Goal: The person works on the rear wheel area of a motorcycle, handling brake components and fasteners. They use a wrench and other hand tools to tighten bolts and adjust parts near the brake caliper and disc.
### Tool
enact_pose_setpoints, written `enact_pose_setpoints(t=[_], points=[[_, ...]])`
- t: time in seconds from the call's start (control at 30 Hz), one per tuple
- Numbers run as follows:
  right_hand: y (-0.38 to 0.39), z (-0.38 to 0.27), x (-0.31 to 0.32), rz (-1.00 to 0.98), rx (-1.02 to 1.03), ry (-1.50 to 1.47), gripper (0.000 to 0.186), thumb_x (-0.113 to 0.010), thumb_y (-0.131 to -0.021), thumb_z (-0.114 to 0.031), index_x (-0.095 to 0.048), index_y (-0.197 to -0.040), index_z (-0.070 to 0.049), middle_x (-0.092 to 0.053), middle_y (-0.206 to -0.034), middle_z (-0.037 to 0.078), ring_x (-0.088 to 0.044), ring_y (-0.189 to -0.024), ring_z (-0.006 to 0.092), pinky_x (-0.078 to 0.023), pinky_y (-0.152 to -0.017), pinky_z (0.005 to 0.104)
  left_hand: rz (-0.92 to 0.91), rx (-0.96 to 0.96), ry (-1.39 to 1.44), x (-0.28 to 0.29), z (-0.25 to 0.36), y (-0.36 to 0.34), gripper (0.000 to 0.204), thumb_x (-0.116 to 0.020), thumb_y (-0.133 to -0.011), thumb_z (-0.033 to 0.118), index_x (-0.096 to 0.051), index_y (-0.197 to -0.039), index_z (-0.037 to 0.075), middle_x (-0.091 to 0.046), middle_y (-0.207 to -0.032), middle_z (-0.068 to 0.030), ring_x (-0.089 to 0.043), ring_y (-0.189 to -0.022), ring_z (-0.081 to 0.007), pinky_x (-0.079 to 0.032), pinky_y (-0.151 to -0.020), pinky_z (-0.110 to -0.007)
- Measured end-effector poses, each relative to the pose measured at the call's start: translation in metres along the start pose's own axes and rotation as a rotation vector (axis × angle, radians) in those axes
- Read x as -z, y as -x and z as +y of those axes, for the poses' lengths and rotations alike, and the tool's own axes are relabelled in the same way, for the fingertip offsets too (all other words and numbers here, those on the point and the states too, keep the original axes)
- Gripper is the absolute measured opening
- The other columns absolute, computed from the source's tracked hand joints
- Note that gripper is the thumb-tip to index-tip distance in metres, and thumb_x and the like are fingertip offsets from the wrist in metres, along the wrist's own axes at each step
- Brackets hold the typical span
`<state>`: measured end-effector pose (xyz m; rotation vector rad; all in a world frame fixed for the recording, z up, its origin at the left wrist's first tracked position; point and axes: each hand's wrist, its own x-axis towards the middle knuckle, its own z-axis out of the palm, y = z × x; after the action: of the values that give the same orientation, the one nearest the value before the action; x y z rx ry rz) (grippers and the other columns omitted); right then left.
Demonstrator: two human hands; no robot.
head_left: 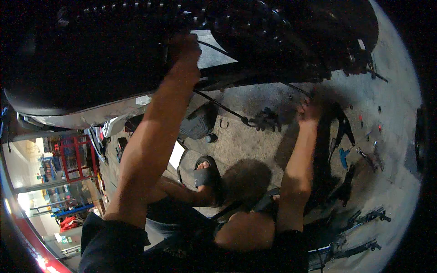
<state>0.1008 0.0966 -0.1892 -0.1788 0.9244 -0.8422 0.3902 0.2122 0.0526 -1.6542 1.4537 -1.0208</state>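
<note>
A large dark vehicle body part point(91, 68), like a bumper, fills the top of the head view. My left hand point(184, 50) is raised against it, closed, its fingers mostly lost in shadow. Beside that hand a black cable point(211, 46) crosses a light grey metal panel point(211, 34). Lower down, a thicker black cable point(218, 103) slants to a cluster of dark pieces point(267, 119) over the floor. My right hand point(309, 109) is lower and farther right, its fingers curled where a thin dark cable point(297, 89) meets them.
On the floor at right lie a blue-handled tool point(343, 158), black brackets point(344, 129) and a metal tool point(366, 158). A dark grey plastic piece point(198, 123) and a small round cap point(210, 138) lie near my sandalled foot point(205, 170). A red rack point(75, 157) stands far left.
</note>
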Motion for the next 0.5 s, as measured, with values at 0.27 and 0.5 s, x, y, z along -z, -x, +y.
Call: enact_pose_setpoints(t=[0.27,0.5], points=[[0.026,-0.071,0.011,0.314,0.294,0.067,0.048,-0.053,-0.091,-0.039,-0.042,-0.13,-0.012,-0.05,-0.109,0.008,-0.048,-0.089,0.021,-0.039,-0.073,0.0334,0.039,-0.255,-0.205,0.023,0.019,0.017,0.019,-0.044,-0.09,0.014,-0.058,-0.101,0.007,-0.06,-0.1,-0.0106,-0.057,-0.082,-0.0232,-0.046,-0.076,-0.036],[0.023,-0.116,0.017,0.076,0.493,0.119,0.031,-0.059,-0.091,-0.03,-0.048,-0.111,-0.009,-0.044,-0.073,0.001,-0.039,-0.057,0.0095,-0.032,-0.048,0.0236,-0.078,-0.075,0.596,0.007,0.022,0.03,0.033,-0.05,-0.082,0.014,-0.057,-0.113,0.003,-0.059,-0.075,-0.0082,-0.058,-0.07,-0.0232,-0.049,-0.061,-0.041]])
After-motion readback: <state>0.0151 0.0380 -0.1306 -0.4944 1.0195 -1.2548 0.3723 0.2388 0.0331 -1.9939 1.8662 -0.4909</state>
